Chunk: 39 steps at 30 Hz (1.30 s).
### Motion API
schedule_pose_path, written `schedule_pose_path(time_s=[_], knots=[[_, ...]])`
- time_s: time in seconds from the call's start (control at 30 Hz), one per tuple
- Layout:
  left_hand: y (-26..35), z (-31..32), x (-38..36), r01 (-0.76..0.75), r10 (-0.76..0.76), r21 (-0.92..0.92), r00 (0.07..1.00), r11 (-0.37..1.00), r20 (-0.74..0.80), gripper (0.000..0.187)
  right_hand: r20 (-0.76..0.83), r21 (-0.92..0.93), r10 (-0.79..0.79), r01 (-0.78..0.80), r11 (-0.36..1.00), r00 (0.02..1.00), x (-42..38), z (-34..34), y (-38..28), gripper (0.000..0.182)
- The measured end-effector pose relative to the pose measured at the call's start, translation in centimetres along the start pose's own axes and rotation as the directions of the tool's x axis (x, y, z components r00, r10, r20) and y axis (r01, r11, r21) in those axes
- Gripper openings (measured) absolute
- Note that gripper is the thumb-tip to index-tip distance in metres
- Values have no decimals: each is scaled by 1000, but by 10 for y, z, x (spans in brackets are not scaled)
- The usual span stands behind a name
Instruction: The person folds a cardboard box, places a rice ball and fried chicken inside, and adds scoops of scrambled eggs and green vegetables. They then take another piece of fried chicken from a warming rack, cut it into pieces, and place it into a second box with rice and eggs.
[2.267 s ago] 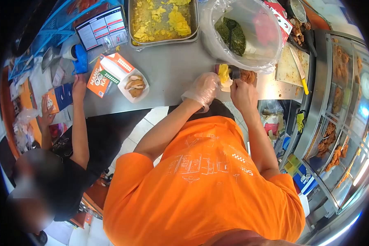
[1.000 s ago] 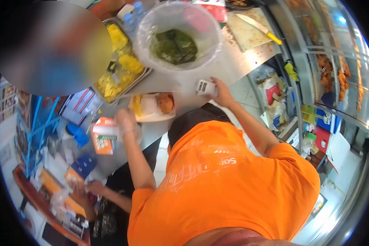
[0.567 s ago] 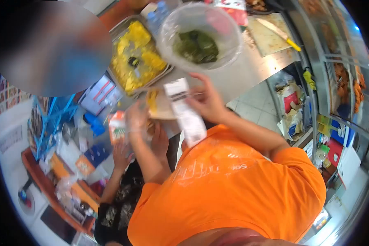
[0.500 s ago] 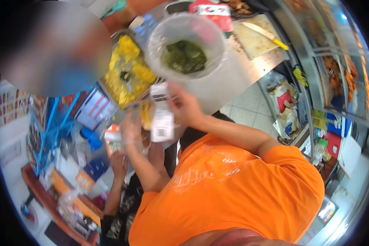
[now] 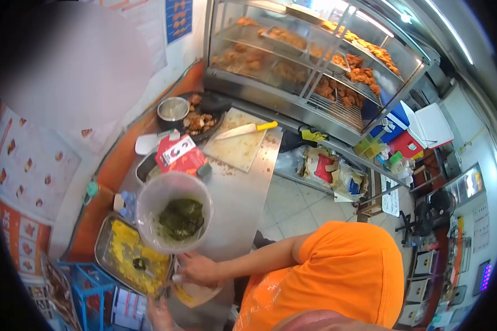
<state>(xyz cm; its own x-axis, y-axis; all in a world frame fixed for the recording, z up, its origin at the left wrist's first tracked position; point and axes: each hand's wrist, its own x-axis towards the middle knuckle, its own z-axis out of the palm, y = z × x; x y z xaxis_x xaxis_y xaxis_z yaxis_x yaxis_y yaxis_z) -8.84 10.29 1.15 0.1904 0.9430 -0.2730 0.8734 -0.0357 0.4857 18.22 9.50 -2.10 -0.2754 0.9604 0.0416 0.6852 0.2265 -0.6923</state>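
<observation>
My right hand (image 5: 199,269) is at the table edge, just below a clear plastic tub (image 5: 143,212) holding dark green leafy food. Its fingers are bent beside a small whitish piece, and what they grip is hard to make out. Under that hand lies a pale open bag or container (image 5: 196,293) with yellow in it. My left hand (image 5: 160,315) is low in the view, fingers apart, near the lower corner of a metal tray (image 5: 101,248). Yellow food (image 5: 128,237) covers the tray, with a dark-handled utensil (image 5: 141,265) lying in it.
A red box (image 5: 174,157), a cutting board (image 5: 232,146) and a yellow-handled knife (image 5: 248,129) lie farther up the metal table. A black pan (image 5: 207,128) holds fried pieces. Beyond stands a glass display case (image 5: 309,83). A blue rack (image 5: 88,289) stands at left.
My view has swung up toward the display case. The long white printed slip that my right hand held is no longer plainly seen. The co-worker's hands have left view.
</observation>
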Motion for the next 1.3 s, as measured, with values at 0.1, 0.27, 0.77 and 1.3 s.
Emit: schedule_pose_path(time_s=[0.1,0.27,0.77,1.3], knots=[[40,-28,-4,-129,123,-42,985,991,-116,63,50,-149,-175,181,972,983,-1,1,13,42],[105,-40,21,-386,-71,-687,841,616,-537,73,50,47,-291,288,956,956,-21,-33,7,73],[561,28,215,-596,170,-803,791,1,-587,63,-232,-535,-885,707,463,404,2,-500,212,9],[1043,18,406,-388,694,-743,289,-545,-660,43,-419,-846,-719,-525,88,555,2,-913,219,44]])
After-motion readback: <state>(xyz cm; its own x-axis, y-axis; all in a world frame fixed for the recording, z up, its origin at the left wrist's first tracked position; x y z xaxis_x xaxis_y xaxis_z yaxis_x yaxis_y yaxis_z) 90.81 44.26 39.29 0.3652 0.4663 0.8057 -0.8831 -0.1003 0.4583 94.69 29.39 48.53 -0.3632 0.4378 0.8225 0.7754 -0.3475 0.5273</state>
